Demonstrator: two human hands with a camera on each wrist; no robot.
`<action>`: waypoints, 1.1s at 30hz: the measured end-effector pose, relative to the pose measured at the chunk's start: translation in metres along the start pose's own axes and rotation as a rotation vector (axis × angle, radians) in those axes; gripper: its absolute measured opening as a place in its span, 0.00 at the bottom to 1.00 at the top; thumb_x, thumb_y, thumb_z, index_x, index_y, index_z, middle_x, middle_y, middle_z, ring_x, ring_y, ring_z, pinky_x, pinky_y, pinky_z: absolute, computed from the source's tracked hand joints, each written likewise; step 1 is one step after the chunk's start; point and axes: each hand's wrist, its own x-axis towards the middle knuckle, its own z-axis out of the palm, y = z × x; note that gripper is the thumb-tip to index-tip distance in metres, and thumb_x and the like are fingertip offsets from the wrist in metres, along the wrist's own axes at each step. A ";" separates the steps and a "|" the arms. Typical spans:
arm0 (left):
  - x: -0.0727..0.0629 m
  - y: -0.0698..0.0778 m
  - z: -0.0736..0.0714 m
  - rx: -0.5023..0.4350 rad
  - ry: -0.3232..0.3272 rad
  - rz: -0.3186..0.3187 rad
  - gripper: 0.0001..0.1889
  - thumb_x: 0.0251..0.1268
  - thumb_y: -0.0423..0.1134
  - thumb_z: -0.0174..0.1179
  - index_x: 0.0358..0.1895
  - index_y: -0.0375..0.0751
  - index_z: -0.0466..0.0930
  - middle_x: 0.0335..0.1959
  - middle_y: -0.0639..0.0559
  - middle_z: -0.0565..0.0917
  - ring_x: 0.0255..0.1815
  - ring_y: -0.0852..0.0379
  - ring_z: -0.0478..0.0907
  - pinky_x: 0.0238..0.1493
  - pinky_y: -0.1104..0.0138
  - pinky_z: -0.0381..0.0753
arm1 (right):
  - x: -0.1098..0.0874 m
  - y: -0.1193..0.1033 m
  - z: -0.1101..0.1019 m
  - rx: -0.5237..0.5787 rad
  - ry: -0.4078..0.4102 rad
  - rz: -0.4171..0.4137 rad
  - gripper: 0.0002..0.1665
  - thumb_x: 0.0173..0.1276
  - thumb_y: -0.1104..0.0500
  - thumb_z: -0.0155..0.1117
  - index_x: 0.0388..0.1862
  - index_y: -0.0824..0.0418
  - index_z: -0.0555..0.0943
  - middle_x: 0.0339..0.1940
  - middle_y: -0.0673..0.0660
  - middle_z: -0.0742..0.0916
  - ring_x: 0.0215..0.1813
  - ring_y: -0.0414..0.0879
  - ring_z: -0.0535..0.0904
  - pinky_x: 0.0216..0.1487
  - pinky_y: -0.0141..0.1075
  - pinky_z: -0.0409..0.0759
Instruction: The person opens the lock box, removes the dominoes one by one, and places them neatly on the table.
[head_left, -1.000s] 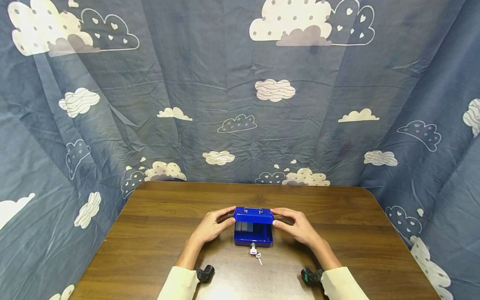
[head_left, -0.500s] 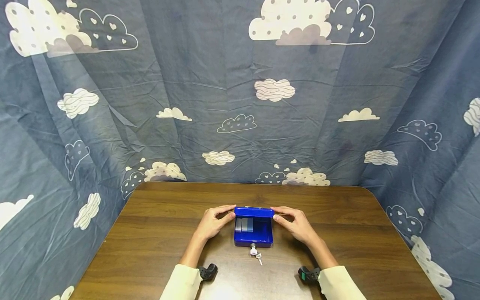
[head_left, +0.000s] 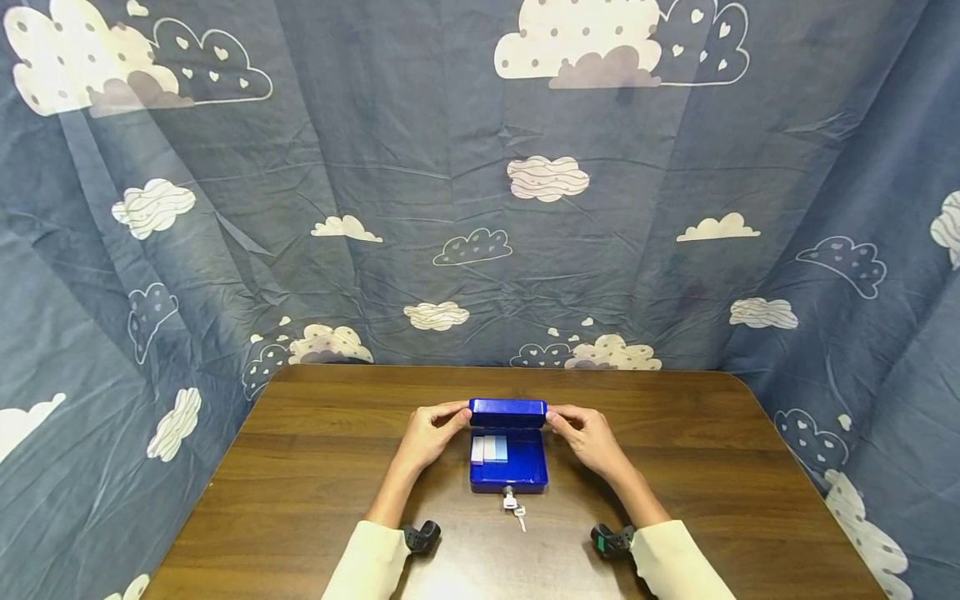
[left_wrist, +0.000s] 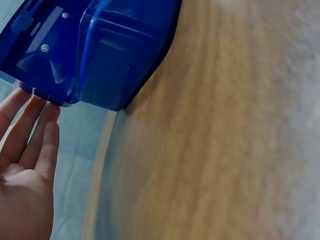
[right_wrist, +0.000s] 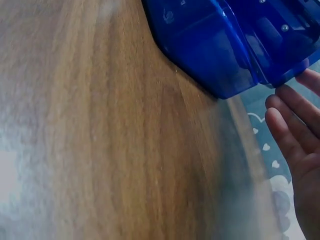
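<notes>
A small blue metal cash box [head_left: 508, 476] stands near the middle of the table with its lid [head_left: 508, 413] swung up and back. My left hand [head_left: 427, 435] holds the left end of the lid, thumb and fingertips at its edge. On the opposite end, my right hand [head_left: 590, 435] holds the lid in the same way. Inside the box, pale blue and white flat pieces [head_left: 489, 448] lie at the left. A key [head_left: 510, 502] sits in the front lock, and a second key [head_left: 521, 517] hangs from it onto the table. Both wrist views show fingers along the lid's sides.
The brown wooden table [head_left: 315, 467] runs back to a blue-grey cloud-print curtain [head_left: 480, 183] on the far side and both flanks. Black wrist cameras [head_left: 422, 537] sit at the cream sleeves [head_left: 367, 562].
Both hands have tilted the lid further up and back, so its handle has gone out of sight and more of the box's inside shows. The box and keys stay almost in place.
</notes>
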 end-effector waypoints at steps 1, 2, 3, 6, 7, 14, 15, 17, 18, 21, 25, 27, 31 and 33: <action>0.001 0.000 0.000 0.006 0.006 -0.002 0.13 0.69 0.48 0.68 0.51 0.48 0.91 0.51 0.54 0.91 0.56 0.55 0.87 0.62 0.65 0.86 | 0.001 -0.001 0.000 0.014 0.000 0.016 0.14 0.76 0.54 0.65 0.51 0.61 0.90 0.43 0.59 0.93 0.41 0.54 0.90 0.41 0.29 0.88; 0.002 0.000 0.000 0.013 0.013 -0.006 0.13 0.70 0.48 0.68 0.51 0.49 0.92 0.51 0.54 0.91 0.56 0.55 0.87 0.61 0.64 0.87 | 0.002 -0.002 0.001 0.022 0.002 0.030 0.15 0.77 0.54 0.64 0.51 0.61 0.89 0.42 0.59 0.93 0.40 0.56 0.90 0.39 0.28 0.88; 0.003 0.001 0.001 0.025 0.021 -0.006 0.14 0.70 0.49 0.67 0.51 0.49 0.92 0.50 0.55 0.91 0.56 0.54 0.87 0.61 0.64 0.87 | 0.002 -0.003 0.001 0.024 0.005 0.042 0.15 0.77 0.53 0.64 0.51 0.61 0.89 0.41 0.60 0.93 0.39 0.56 0.90 0.38 0.28 0.87; 0.005 0.002 0.001 0.049 0.034 -0.033 0.15 0.70 0.53 0.66 0.51 0.51 0.92 0.50 0.56 0.91 0.56 0.55 0.87 0.60 0.63 0.87 | 0.004 -0.004 0.002 0.020 0.014 0.059 0.16 0.78 0.52 0.62 0.51 0.62 0.89 0.39 0.60 0.93 0.38 0.57 0.90 0.37 0.28 0.86; 0.006 0.002 0.002 0.055 0.037 -0.041 0.16 0.70 0.55 0.66 0.51 0.52 0.92 0.49 0.56 0.91 0.56 0.55 0.87 0.61 0.62 0.87 | 0.005 -0.004 0.002 0.014 0.017 0.063 0.16 0.78 0.52 0.62 0.50 0.62 0.89 0.38 0.61 0.93 0.37 0.57 0.90 0.37 0.28 0.85; 0.011 0.004 0.004 0.093 0.071 -0.067 0.18 0.69 0.58 0.65 0.50 0.53 0.92 0.48 0.55 0.91 0.56 0.53 0.87 0.62 0.56 0.87 | 0.008 -0.004 0.004 0.004 0.044 0.107 0.18 0.79 0.48 0.61 0.43 0.61 0.89 0.34 0.61 0.92 0.36 0.57 0.89 0.36 0.27 0.82; 0.011 0.005 0.004 0.094 0.076 -0.075 0.18 0.69 0.59 0.65 0.50 0.53 0.92 0.48 0.55 0.91 0.56 0.53 0.87 0.62 0.56 0.87 | 0.009 -0.003 0.005 0.000 0.052 0.113 0.19 0.79 0.48 0.61 0.42 0.60 0.89 0.34 0.61 0.92 0.36 0.57 0.89 0.35 0.27 0.82; 0.013 0.006 0.005 0.090 0.086 -0.087 0.19 0.68 0.60 0.66 0.50 0.54 0.92 0.46 0.56 0.92 0.56 0.53 0.87 0.64 0.54 0.86 | 0.010 -0.004 0.006 -0.005 0.063 0.120 0.20 0.79 0.47 0.60 0.40 0.60 0.89 0.33 0.61 0.91 0.36 0.58 0.88 0.36 0.27 0.82; 0.014 0.006 0.005 0.088 0.091 -0.094 0.19 0.68 0.61 0.66 0.50 0.54 0.92 0.46 0.56 0.92 0.56 0.53 0.87 0.64 0.54 0.86 | 0.011 -0.005 0.006 -0.011 0.069 0.122 0.20 0.79 0.46 0.60 0.39 0.60 0.89 0.33 0.62 0.91 0.36 0.58 0.88 0.36 0.27 0.82; 0.015 0.007 0.005 0.078 0.104 -0.112 0.19 0.67 0.61 0.66 0.49 0.54 0.92 0.43 0.56 0.92 0.56 0.53 0.87 0.65 0.54 0.85 | 0.012 -0.006 0.008 -0.018 0.082 0.129 0.21 0.79 0.45 0.59 0.38 0.59 0.89 0.34 0.63 0.91 0.36 0.58 0.88 0.36 0.27 0.82; 0.015 0.008 0.006 0.080 0.117 -0.118 0.19 0.68 0.61 0.65 0.49 0.53 0.92 0.42 0.55 0.93 0.54 0.53 0.88 0.62 0.54 0.87 | 0.012 -0.006 0.009 -0.020 0.096 0.122 0.21 0.80 0.46 0.59 0.40 0.60 0.90 0.34 0.63 0.91 0.36 0.57 0.88 0.35 0.27 0.82; 0.015 0.008 0.007 0.085 0.123 -0.115 0.19 0.68 0.61 0.65 0.49 0.53 0.93 0.42 0.55 0.93 0.53 0.54 0.88 0.60 0.55 0.88 | 0.011 -0.005 0.010 -0.020 0.113 0.103 0.19 0.79 0.47 0.61 0.44 0.60 0.90 0.35 0.61 0.92 0.36 0.53 0.88 0.36 0.28 0.82; 0.016 0.008 0.007 0.069 0.136 -0.116 0.19 0.68 0.60 0.66 0.49 0.52 0.92 0.43 0.54 0.93 0.51 0.54 0.89 0.58 0.57 0.89 | 0.012 -0.006 0.010 -0.003 0.155 0.045 0.16 0.76 0.52 0.65 0.53 0.60 0.89 0.44 0.59 0.93 0.40 0.40 0.87 0.42 0.26 0.84; 0.017 0.008 0.007 0.054 0.138 -0.106 0.19 0.68 0.58 0.66 0.49 0.51 0.92 0.43 0.53 0.92 0.49 0.54 0.89 0.56 0.58 0.89 | 0.013 -0.008 0.010 0.015 0.170 0.022 0.16 0.75 0.53 0.67 0.54 0.60 0.88 0.48 0.59 0.92 0.42 0.37 0.86 0.44 0.25 0.84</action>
